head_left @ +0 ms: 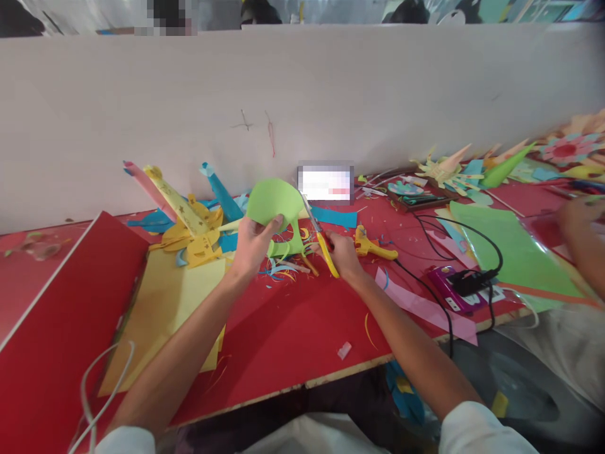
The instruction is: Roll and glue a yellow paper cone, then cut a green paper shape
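My left hand (258,243) pinches a rounded piece of light green paper (274,198) by its lower edge, holding it above the table. A cut strip of the same green hangs below the piece. In my right hand (344,252) is a pair of scissors with yellow handles (327,254), its blades pointing up and left at the right edge of the paper. Whether the blades are parted is hard to make out. Under both hands lie thin paper scraps (283,270) in blue, orange and green. A yellow glue gun (375,244) rests just right of my right hand.
Yellow paper sheets (174,309) lie at left beside a red panel (80,315); paper cones (222,192) stand behind. At right are a purple box (456,290) with black cables, a pink paper strip (425,309), green sheets (515,252) and another person's arm (586,239). A white partition (401,94) rises behind.
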The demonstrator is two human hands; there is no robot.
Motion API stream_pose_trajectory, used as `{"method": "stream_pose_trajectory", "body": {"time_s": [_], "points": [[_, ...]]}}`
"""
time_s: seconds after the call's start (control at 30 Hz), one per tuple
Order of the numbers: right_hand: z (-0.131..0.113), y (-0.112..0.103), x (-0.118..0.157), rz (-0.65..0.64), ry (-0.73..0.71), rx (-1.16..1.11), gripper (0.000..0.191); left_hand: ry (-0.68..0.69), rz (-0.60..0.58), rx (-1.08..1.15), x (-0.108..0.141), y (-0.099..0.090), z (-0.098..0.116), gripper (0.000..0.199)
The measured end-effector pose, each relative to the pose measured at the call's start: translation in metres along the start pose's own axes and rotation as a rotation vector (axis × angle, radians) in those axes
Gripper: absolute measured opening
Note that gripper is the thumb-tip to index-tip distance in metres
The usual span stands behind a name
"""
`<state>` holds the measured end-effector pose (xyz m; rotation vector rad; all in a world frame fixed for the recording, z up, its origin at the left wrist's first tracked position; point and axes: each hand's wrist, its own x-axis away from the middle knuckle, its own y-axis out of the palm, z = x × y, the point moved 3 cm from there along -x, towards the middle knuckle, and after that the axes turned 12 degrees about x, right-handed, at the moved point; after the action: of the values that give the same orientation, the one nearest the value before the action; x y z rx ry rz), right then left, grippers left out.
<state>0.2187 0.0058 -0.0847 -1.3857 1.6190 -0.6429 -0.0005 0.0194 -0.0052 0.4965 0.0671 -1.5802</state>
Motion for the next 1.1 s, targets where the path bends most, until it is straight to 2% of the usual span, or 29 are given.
{"method": "stream_pose_trajectory", "body": {"time_s": [0.13,0.2,0.27,0.4,0.57,0.7,0.87,1.1], "points": [[0.005,-0.007,-0.005,-0.070,0.012,0.355,0.047,-0.075,-0.058,-0.107,0.026,-0.010,-0.024,0.045],[0.007,-0.008,-0.007,-0.132,0.030,0.446,0.044,-0.168,-0.139,-0.128,0.041,-0.016,-0.038,0.045],[0.010,-0.005,-0.009,-0.177,0.041,0.482,0.043,-0.254,-0.169,-0.165,0.053,-0.023,-0.049,0.047],[0.022,0.000,-0.012,-0.159,-0.029,0.456,0.034,-0.331,-0.149,-0.174,0.059,-0.032,-0.057,0.052],[0.035,0.003,-0.015,-0.116,-0.162,0.357,0.027,-0.413,-0.149,-0.076,0.053,-0.031,-0.057,0.055],[0.032,0.006,-0.013,-0.114,-0.167,0.322,0.035,-0.427,-0.133,-0.092,0.052,-0.032,-0.057,0.054],[0.024,0.011,-0.006,-0.132,-0.158,0.323,0.031,-0.423,-0.151,-0.120,0.053,-0.032,-0.055,0.053],[0.028,0.002,-0.007,-0.193,-0.324,0.182,0.024,-0.462,-0.189,-0.097,0.050,-0.033,-0.051,0.057]]}}
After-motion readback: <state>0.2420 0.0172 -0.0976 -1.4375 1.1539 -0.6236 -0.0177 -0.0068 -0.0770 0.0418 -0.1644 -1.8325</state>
